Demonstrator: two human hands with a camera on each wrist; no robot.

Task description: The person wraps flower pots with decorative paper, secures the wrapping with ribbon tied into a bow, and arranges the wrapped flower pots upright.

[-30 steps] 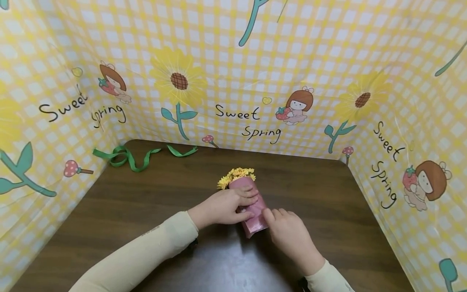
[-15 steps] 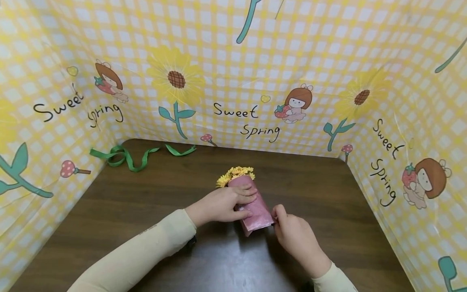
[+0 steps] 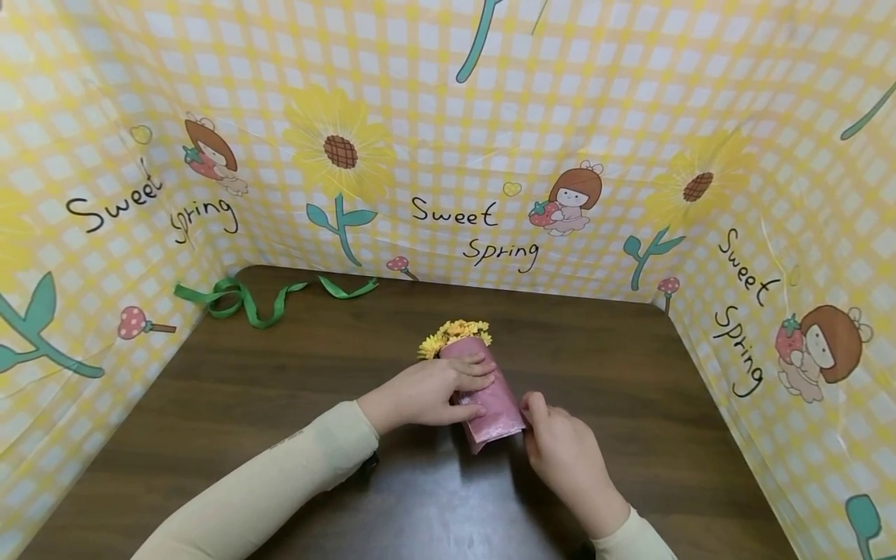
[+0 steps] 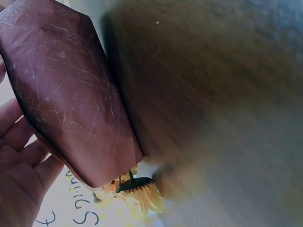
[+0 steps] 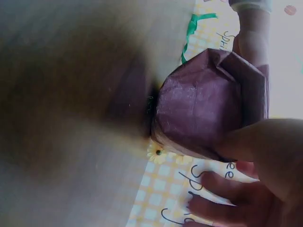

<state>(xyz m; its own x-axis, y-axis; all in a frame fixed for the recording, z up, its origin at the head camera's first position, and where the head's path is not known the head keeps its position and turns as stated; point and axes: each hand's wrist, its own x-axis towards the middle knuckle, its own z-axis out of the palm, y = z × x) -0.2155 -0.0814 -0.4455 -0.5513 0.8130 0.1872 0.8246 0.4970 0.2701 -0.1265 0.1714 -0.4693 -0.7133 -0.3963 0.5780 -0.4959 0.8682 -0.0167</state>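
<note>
- Resting across the pink wrapper (image 3: pixel 498 412) on the tabletop (image 3: pixel 280 389), the left hand (image 3: pixel 435 391) lies with fingers extended; yellow flowers (image 3: pixel 455 333) protrude at the far end.
- Right hand (image 3: pixel 567 455): grip pinching the wrapper's near right edge.
- Risk: too hard a pull there could crease or tear it.
- Risk: light left-hand pressure could let the wrapper roll and the flowers slip.

Right grip (image 5: pixel 279 163) on purple wrap (image 5: pixel 201 106), yellow flower (image 5: pixel 157 153) just beyond
</note>
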